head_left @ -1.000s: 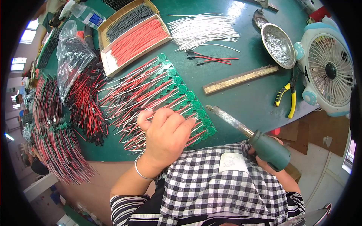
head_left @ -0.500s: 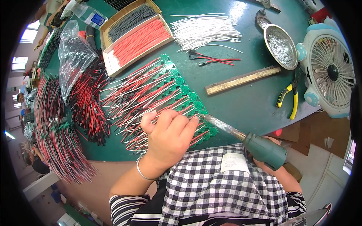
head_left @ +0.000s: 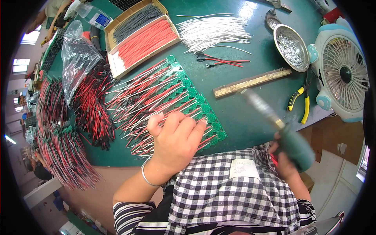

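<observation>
My left hand rests over the lower part of a panel of round green circuit boards. Its thumb and forefinger are pinched at the panel's edge on what looks like a wire, mostly hidden by the fingers. Red and white wires run leftward from the boards in rows. My right hand is closed round the green handle of a soldering iron. The iron is blurred by motion, its tip beside the near edge of a narrow bar.
Beyond the panel lie a box of red and black wires, loose white wires and a few red-black leads. At right are a metal dish of solder scraps, pliers and a fan. Wired bundles crowd the left.
The soldering iron has swung away from my left fingertips, its tip moving right and farther off to the bar. My right hand has come more into sight; my left hand has hardly moved.
</observation>
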`<state>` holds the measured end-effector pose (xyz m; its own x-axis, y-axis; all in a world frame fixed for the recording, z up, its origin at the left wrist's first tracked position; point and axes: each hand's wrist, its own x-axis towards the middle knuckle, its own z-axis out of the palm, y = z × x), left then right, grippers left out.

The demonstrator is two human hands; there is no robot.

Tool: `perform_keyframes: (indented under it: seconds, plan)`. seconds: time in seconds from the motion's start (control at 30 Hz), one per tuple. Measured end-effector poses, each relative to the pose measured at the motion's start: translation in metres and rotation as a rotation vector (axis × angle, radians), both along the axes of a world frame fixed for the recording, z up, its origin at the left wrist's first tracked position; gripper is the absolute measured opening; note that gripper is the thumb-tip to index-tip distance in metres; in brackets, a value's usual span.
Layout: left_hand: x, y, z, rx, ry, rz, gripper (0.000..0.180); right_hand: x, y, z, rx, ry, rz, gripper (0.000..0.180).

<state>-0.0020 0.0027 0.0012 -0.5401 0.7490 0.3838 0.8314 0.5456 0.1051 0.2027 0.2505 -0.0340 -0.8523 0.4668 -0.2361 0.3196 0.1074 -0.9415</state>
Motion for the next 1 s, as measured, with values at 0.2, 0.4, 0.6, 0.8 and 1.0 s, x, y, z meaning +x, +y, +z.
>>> perform_keyframes:
  seconds: [0.2,0.4,0.6,0.8,1.0]
  plan:
    - [0.000,0.000,0.000,-0.006,0.005,0.001,0.017,-0.054,0.038,0.037,0.438,0.315,-0.353,0.034]
    - [0.002,0.001,0.002,-0.016,0.012,0.014,0.017,-0.024,0.034,0.025,0.304,0.394,-0.227,0.045]
    - [0.002,0.000,-0.001,0.008,0.010,0.020,0.018,-0.004,0.007,0.024,0.004,0.043,0.242,0.034]
    - [0.002,-0.002,-0.003,0.022,0.020,0.017,0.011,-0.008,-0.003,0.013,0.103,0.031,0.428,0.050]
    - [0.001,-0.002,-0.004,0.029,-0.004,0.003,0.011,-0.024,-0.011,0.027,0.065,0.064,0.422,0.053]
